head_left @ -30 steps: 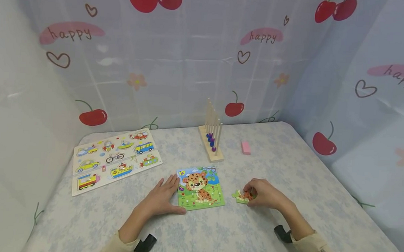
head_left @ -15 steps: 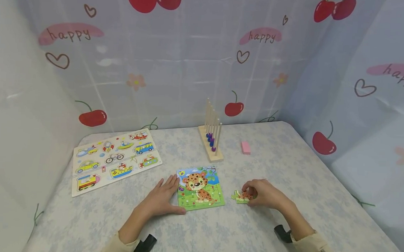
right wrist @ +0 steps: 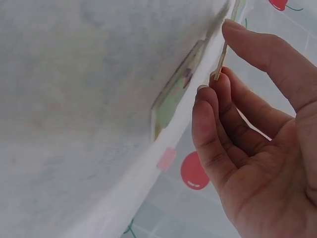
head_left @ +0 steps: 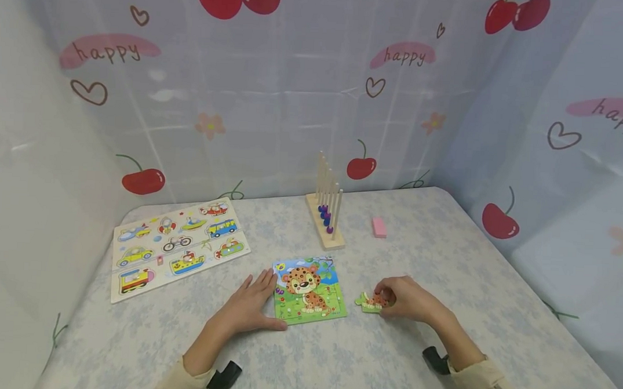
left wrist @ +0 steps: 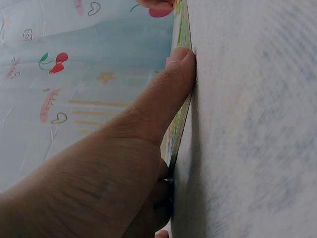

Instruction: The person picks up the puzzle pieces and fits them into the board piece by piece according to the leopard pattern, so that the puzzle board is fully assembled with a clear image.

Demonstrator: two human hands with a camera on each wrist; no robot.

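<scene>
My left hand rests along the left side of a square leopard jigsaw puzzle, fingers straight and thumb against its near edge. In the left wrist view, the thumb touches the puzzle's side. To the right of the puzzle, my right hand pinches a green and orange spotted puzzle piece between thumb and fingertips. The right wrist view shows this held piece nearly edge-on. Another flat green piece lies on the table below that hand; in the head view the hand seems to hide it.
A vehicle peg puzzle board lies at the back left. Behind the leopard puzzle stands a wooden peg stand with dark beads. A pink block lies to its right. Printed curtains surround the patterned table.
The right hand's piece has shifted very slightly left and its tilt differs a little. The left hand and the puzzle beside it have stayed in place.
</scene>
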